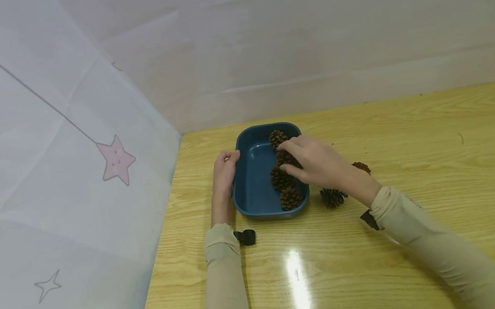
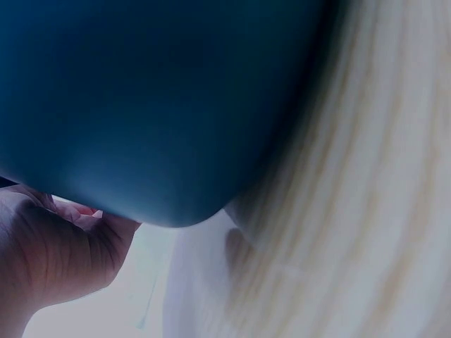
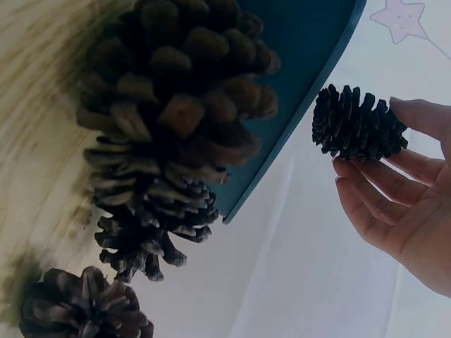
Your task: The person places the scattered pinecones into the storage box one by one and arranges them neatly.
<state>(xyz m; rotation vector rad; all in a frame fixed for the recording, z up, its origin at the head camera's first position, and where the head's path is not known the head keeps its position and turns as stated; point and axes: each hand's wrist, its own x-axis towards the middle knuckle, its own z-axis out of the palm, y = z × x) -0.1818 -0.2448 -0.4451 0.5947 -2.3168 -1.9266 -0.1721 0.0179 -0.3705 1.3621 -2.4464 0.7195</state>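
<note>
A deep blue rectangular dish (image 1: 255, 175) stands on the table with several brown pine cones along its right side, such as one at the far end (image 1: 278, 139) and one in the near corner (image 1: 290, 198). My left hand (image 1: 226, 171) grips the dish's left rim. From the left wrist view, the dish's outer wall (image 2: 176, 141) fills much of the picture, with the left hand (image 2: 63, 253) at its edge. My right hand (image 1: 319, 162) reaches over the right rim. Its thumb and fingers pinch a pine cone (image 3: 359, 127), seen beyond the rim in the right wrist view.
Outside the dish, on its right, lie more pine cones, including a dark one (image 1: 334, 197) and one partly behind the right forearm (image 1: 362, 167). The wooden table (image 1: 449, 171) meets a pale wall covering at the back; another covering with a pink star (image 1: 117, 160) rises on the left.
</note>
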